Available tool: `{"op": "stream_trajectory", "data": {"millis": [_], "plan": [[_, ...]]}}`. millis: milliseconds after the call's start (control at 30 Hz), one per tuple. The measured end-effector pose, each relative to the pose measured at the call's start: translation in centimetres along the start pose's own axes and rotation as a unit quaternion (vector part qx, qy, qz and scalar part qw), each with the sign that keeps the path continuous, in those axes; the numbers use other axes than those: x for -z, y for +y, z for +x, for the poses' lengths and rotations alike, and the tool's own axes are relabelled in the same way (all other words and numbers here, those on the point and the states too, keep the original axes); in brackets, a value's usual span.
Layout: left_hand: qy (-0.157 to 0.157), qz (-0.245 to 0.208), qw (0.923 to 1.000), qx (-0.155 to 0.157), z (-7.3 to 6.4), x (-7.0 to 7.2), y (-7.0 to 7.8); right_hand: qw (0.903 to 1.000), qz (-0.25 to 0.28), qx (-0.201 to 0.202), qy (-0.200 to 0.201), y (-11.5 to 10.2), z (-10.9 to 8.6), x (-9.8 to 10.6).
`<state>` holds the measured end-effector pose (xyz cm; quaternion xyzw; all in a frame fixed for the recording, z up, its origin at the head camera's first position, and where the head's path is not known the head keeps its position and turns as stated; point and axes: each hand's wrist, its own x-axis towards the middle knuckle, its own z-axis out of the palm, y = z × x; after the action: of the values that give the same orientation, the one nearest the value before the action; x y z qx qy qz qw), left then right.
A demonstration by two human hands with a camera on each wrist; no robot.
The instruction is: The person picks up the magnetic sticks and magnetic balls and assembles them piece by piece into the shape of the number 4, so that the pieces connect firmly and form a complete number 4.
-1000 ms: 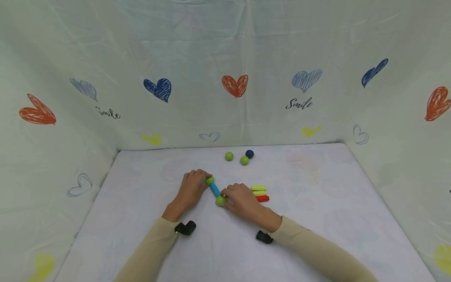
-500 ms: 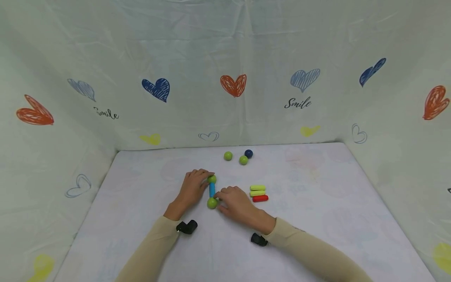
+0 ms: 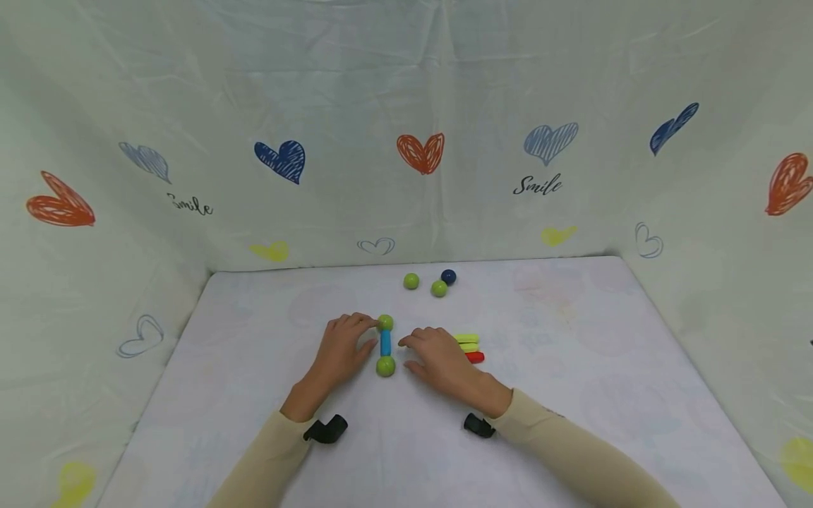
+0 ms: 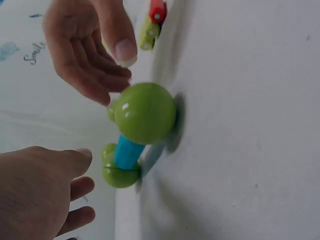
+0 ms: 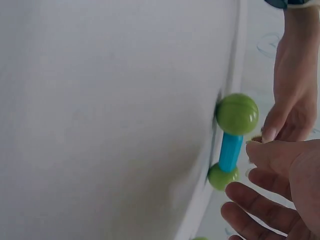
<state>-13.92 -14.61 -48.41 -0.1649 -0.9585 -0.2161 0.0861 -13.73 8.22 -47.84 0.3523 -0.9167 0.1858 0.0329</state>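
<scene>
Head view places one assembly between my two hands: a glossy blue rod [image 3: 385,343] with a glossy green near ball [image 3: 385,366] at one end and a glossy green far ball [image 3: 384,322] at the other. It lies on the white cloth-covered table [image 3: 406,451], left of centre.

Governing relation: the long axis runs near to far, crosswise to the gap between the hands. The assembly lies to the right of my left hand [image 3: 339,353] and to the left of my right hand [image 3: 441,363]. The left hand is nearer; its index fingertip is at the side of the far ball. I cannot tell whether they touch.

Hand state, left: thumb and index apart, nothing gripped. Hand state, right: fingers loosely bent, thumb apart from the index, nothing gripped; a visible gap separates it from the rod.

Surrounding parts: two yellow rods [image 3: 468,339] and a red rod [image 3: 476,358] lie to the right, partly covered by the right hand. Two loose green balls [image 3: 411,281] and a dark blue ball [image 3: 449,276] rest toward the far edge.
</scene>
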Motion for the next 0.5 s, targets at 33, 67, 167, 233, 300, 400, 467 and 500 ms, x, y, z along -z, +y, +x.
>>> {"op": "stream_trajectory", "data": {"millis": [33,67,167,233,300,400,467,500], "plan": [[-0.003,-0.003,1.0000,-0.005,-0.3,0.1,0.2,1.0000,0.003,-0.003,0.003,0.2,-0.1,0.3],[-0.007,-0.006,0.9999,-0.011,-0.5,0.2,0.4,0.9999,0.004,-0.006,0.007,0.5,-0.1,0.5],[-0.020,-0.008,0.9994,-0.029,-1.2,0.3,0.9,0.9997,-0.002,-0.011,0.021,1.3,-0.3,0.9],[-0.030,-0.005,0.9989,-0.035,-1.6,0.3,1.2,0.9994,-0.008,-0.015,0.031,2.0,-0.4,1.1],[-0.039,0.002,0.9985,-0.037,-1.9,0.3,1.6,0.9988,-0.017,-0.022,0.039,2.7,-0.6,1.2],[-0.047,0.011,0.9982,-0.034,-2.2,0.2,1.9,0.9981,-0.018,-0.036,0.045,3.7,-1.0,1.4],[-0.050,0.013,0.9982,-0.032,-2.4,0.2,2.1,0.9976,-0.021,-0.046,0.047,4.2,-1.3,1.6],[-0.051,0.016,0.9981,-0.031,-2.5,0.1,2.1,0.9974,-0.023,-0.049,0.048,4.5,-1.5,1.7]]}}
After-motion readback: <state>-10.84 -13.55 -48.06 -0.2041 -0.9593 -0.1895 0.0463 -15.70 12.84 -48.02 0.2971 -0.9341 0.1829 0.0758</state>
